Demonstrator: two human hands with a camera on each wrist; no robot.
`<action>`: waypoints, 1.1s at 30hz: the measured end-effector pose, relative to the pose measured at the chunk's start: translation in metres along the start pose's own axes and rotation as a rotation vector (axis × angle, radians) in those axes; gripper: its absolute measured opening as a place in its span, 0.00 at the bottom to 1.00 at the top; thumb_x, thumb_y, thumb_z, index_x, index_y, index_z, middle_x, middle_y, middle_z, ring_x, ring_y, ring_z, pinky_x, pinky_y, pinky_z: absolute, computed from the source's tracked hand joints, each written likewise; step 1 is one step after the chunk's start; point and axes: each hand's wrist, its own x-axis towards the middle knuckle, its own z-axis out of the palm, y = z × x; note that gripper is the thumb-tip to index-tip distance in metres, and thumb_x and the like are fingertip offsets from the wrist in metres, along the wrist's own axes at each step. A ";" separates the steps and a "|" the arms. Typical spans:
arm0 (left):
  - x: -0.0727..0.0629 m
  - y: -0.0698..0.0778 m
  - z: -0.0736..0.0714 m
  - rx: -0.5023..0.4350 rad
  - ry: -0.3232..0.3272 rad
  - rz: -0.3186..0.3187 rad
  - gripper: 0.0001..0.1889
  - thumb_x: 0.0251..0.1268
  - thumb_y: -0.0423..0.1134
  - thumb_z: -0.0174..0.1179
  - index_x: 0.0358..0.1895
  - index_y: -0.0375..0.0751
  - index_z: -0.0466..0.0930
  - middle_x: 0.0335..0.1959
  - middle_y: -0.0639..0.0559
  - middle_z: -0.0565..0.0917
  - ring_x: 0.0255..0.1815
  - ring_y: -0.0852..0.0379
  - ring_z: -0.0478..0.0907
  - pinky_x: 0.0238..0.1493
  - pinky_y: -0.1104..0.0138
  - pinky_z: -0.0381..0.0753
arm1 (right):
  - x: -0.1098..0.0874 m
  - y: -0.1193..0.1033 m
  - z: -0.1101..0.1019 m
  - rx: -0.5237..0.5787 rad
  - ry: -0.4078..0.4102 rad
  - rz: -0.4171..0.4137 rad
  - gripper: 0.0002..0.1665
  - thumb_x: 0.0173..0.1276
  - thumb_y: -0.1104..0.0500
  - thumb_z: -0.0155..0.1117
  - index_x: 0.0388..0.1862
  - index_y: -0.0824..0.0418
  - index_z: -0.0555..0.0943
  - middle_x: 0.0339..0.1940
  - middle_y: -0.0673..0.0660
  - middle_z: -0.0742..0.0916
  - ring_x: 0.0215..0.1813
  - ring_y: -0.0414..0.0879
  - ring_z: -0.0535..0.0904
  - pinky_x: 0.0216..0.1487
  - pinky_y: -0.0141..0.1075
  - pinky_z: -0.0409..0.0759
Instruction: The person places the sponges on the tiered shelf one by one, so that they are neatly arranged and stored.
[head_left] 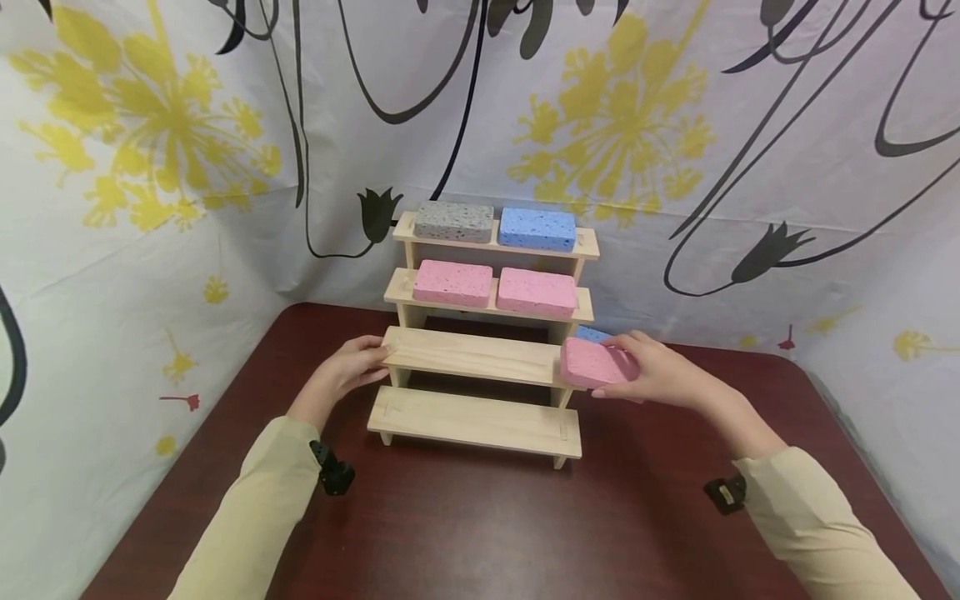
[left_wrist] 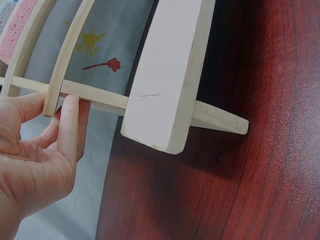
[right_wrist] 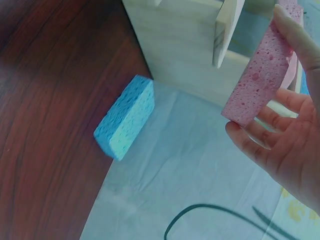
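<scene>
A wooden four-step stand [head_left: 472, 353] stands on the table. My left hand [head_left: 341, 377] pinches the left end of its second step from the bottom, thumb and fingers on either side of the board in the left wrist view. In my right hand [head_left: 671, 375] is a pink sponge [head_left: 592, 363], gripped between thumb and fingers at the right end of that same step. Two more pink sponges [head_left: 452, 283] lie side by side on the step above. The top step bears a grey sponge [head_left: 454, 222] and a blue sponge [head_left: 537, 229].
Another blue sponge [right_wrist: 125, 117] lies on the dark red tabletop [head_left: 465, 525] to the right of the stand, partly hidden in the head view behind the held sponge. A flower-patterned cloth [head_left: 225, 150] hangs round the back and sides of the table.
</scene>
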 end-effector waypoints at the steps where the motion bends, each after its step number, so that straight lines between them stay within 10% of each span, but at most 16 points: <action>1: 0.000 0.000 0.000 -0.002 -0.002 0.003 0.28 0.70 0.41 0.47 0.68 0.34 0.51 0.57 0.38 0.67 0.51 0.54 0.70 0.65 0.61 0.70 | 0.001 -0.002 0.000 -0.003 -0.001 -0.004 0.47 0.45 0.35 0.70 0.58 0.62 0.72 0.47 0.61 0.77 0.43 0.50 0.73 0.38 0.37 0.76; 33: -0.002 0.001 0.000 -0.011 0.002 0.008 0.27 0.70 0.40 0.47 0.67 0.32 0.54 0.51 0.42 0.70 0.41 0.61 0.73 0.53 0.71 0.79 | 0.059 -0.080 0.039 -0.094 0.069 -0.138 0.47 0.52 0.32 0.62 0.62 0.61 0.69 0.55 0.62 0.76 0.54 0.55 0.74 0.52 0.49 0.78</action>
